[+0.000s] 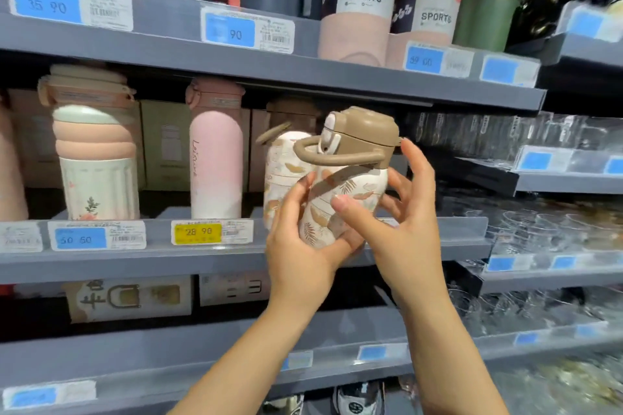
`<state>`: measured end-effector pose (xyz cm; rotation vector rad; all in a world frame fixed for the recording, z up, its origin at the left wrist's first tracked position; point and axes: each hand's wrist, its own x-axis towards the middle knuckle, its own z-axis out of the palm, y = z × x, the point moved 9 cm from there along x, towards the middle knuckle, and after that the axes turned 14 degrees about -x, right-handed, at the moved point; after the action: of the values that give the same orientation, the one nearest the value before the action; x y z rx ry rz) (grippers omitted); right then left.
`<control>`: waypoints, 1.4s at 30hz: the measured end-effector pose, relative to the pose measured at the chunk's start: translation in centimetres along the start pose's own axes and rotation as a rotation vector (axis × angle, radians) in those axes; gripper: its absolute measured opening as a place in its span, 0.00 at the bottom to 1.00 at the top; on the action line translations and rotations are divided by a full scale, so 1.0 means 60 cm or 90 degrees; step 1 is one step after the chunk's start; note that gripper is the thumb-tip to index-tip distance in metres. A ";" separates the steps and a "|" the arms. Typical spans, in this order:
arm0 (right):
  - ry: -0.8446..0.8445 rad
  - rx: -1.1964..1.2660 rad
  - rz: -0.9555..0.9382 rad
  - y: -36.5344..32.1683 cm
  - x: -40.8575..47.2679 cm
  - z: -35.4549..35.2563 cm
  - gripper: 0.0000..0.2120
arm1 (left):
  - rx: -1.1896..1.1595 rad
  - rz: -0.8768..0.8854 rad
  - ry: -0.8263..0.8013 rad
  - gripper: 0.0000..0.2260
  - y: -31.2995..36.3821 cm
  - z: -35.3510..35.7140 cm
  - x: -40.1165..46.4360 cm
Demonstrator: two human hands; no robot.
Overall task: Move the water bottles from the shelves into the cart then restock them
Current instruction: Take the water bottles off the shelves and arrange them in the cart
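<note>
I hold a white leaf-patterned bottle (347, 189) with a tan lid and loop handle, tilted, just in front of the middle shelf (141, 258). My left hand (303, 239) grips its lower body from the left and underneath. My right hand (397, 212) grips its right side, thumb across the front. A second leaf-patterned bottle (281, 172) stands on the shelf right behind it. Further left stand a pink bottle (215, 158) and a ribbed peach-and-white bottle (96, 152).
The upper shelf (202, 54) carries grey bottles and pink "SPORTS" bottles (360, 3). Boxes sit behind the middle-shelf bottles. Clear glassware (546, 222) fills the shelves to the right. Lower shelves hold boxed goods (128, 296). No cart is in view.
</note>
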<state>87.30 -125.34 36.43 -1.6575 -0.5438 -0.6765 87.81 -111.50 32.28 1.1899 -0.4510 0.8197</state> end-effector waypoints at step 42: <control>-0.084 -0.418 -0.011 0.187 0.146 -0.007 0.49 | 0.917 0.406 -0.146 0.26 -0.134 0.023 -0.021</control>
<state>101.18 -127.92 34.58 -2.3251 -0.4533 -0.8148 93.26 -114.34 26.74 2.5467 -0.4069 1.6785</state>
